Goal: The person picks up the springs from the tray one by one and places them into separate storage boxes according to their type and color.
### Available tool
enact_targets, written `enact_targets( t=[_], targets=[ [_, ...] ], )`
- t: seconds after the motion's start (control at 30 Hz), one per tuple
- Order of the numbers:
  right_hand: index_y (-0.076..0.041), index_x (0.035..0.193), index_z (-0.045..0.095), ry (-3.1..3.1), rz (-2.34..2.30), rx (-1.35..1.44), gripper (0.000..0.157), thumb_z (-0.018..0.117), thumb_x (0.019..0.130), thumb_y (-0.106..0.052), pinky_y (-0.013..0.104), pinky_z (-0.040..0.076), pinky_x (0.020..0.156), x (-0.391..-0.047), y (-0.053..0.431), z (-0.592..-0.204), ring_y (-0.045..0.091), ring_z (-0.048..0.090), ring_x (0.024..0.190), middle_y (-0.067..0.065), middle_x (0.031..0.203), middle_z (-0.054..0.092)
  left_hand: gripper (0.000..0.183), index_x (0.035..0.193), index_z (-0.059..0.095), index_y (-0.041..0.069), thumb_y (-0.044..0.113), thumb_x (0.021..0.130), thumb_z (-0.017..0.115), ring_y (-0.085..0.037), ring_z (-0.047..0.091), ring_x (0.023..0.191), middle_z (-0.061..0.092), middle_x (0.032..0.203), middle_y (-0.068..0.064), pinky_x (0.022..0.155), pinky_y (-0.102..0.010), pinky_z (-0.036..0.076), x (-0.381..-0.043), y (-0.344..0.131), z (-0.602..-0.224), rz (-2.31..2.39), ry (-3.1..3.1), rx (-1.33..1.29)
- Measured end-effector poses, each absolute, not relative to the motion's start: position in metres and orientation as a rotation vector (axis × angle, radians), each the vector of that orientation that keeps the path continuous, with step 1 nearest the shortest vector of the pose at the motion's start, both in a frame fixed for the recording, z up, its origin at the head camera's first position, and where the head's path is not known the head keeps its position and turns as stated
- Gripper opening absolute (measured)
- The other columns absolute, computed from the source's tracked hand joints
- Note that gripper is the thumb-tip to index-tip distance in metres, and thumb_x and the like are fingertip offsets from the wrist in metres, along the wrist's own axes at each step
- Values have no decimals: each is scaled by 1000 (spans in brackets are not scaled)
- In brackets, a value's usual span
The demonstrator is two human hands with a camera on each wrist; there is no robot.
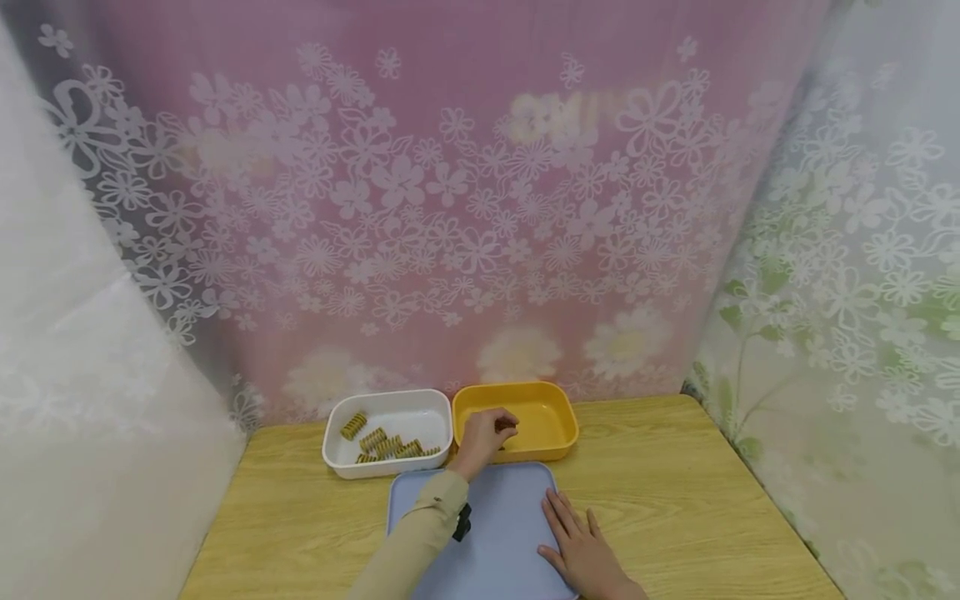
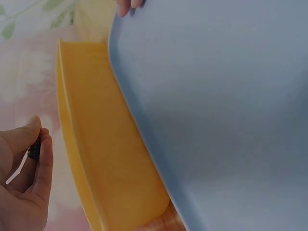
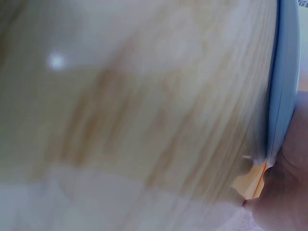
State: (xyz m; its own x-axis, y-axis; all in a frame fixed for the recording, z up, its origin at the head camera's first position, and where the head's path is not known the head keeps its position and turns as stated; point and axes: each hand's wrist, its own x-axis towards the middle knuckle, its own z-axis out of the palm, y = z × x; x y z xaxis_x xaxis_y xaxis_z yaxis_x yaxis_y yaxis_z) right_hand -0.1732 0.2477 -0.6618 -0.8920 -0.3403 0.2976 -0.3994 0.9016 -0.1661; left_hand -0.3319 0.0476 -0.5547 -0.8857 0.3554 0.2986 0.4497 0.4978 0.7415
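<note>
My left hand (image 1: 487,437) is over the near left part of the yellow tray (image 1: 551,421). Between thumb and fingers it pinches a small dark coil spring (image 2: 34,148), seen best in the left wrist view. My right hand (image 1: 583,546) lies with extended fingers on the right edge of the blue tray (image 1: 495,542); its fingertips also show at the top of the left wrist view. Left of the yellow tray, a white tray (image 1: 339,461) contains several coil springs (image 1: 372,440), mostly gathered along its near side.
All three trays stand on a wood-grain table (image 1: 660,483). A pink flowered curtain (image 1: 465,208) hangs behind, with pale sheets at both sides. The blue tray lies in front of the other two, and my left forearm crosses above it.
</note>
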Motion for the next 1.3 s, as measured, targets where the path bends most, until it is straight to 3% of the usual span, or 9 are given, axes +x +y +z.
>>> enact_targets(
  t=[0.3,0.6,0.83,1.07,1.3],
  targets=[
    [-6,153,43,-2798,316,560,70,51,101,-53,70,40,100,-175,250,-668,7,4,155,10,161,37,13,104,76,3,6,94,71,-18,69,85,76,97,-7,74,-28,58,-339,56,-563,-1306,-2730,-712],
    [-3,152,43,-2856,388,562,70,52,101,-51,73,36,102,-172,247,-658,27,27,151,11,162,35,9,100,77,0,2,92,72,-23,70,85,75,93,-9,75,-32,59,-341,56,-578,-1202,-2765,-722],
    [-4,153,42,-2839,348,569,69,53,102,-49,72,38,100,-172,247,-657,26,26,152,11,161,35,9,99,77,0,2,92,72,-23,70,83,75,91,-10,73,-32,59,-341,54,-578,-1232,-2774,-726],
    [-3,153,42,-2920,361,533,69,55,101,-47,72,34,105,-172,244,-651,37,35,146,15,161,36,5,91,78,4,9,91,76,-15,65,73,73,82,-4,65,-27,55,-347,54,-582,-1161,-2867,-658],
    [-2,152,43,-2845,347,558,69,56,101,-48,72,37,101,-172,246,-658,30,31,150,14,160,37,6,89,78,4,9,91,76,-18,63,74,72,82,-5,66,-31,54,-350,51,-579,-1097,-2960,-632]
  ],
)
